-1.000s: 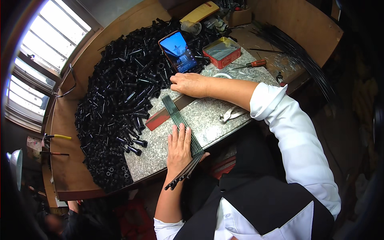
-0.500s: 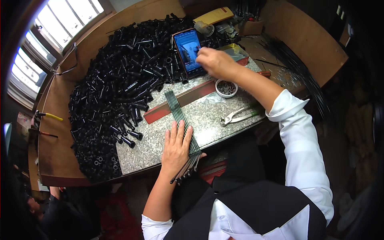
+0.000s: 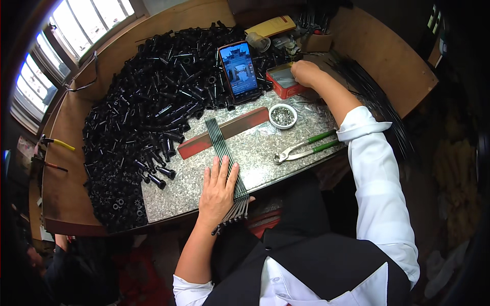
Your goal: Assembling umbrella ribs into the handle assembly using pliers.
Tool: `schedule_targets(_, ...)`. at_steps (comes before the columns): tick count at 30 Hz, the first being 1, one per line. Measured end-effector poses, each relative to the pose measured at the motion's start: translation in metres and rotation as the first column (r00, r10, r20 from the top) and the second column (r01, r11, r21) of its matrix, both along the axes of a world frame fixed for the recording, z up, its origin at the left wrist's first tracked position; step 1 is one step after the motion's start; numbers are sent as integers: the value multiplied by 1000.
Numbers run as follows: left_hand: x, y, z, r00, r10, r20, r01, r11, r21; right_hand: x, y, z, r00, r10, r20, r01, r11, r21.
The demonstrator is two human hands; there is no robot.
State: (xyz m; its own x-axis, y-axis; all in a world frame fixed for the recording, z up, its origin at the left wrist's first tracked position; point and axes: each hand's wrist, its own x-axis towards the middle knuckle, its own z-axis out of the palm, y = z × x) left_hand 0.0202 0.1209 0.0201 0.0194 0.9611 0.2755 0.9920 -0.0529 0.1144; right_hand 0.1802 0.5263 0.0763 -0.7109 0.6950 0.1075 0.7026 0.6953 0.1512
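Note:
A flat row of thin dark metal rods point(image 3: 223, 148) with looped lower ends slants across a reddish-brown bar point(image 3: 245, 124) to the table's near edge. My left hand point(image 3: 217, 191) grips the row, fingers laid flat on top and the thumb tip showing on the other side. Over the far right corner of a red open-topped box point(image 3: 289, 92), my right hand point(image 3: 306, 74) has its fingers bent together; whatever is in them is too small to make out. A white cup point(image 3: 283, 116) of small metal bits sits left of that forearm. Green-handled pincers point(image 3: 306, 148) lie nearer me.
A big heap of black tubular parts point(image 3: 148, 102) covers the left and back. A lit phone point(image 3: 239, 71) leans upright against it. Long black rods point(image 3: 380, 97) lie at the right. A yellow packet point(image 3: 270, 26) and a clear plastic cup point(image 3: 258, 42) are behind. A curved wooden wall point(image 3: 393, 61) borders the table.
My right hand has moved from the phone screen right to the red box. The phone's picture has changed. My left hand stays on the rods.

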Motion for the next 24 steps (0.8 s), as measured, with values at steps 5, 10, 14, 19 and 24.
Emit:
schedule_targets(5,-1,1,-2,1000,-4,-9,4,1000,-6,4,-7,1,1000,23,2,-23,999,35)
schedule_targets(10,-1,0,1,1000,-1,13,1,1000,-10,8,-26,9,983,70,-171,-49,991,120)
schedule_targets(14,-1,0,4,1000,3,-6,-3,1000,-22,-16,-84,16,868,290,-402,-295,954,53)
schedule_targets(19,-2,0,0,1000,-4,-9,4,1000,-7,-63,-134,-12,741,592,-317,-602,795,78)
schedule_targets(24,1,1,-1,1000,-4,16,4,1000,7,-87,-141,-29,732,611,-301,-619,781,80)
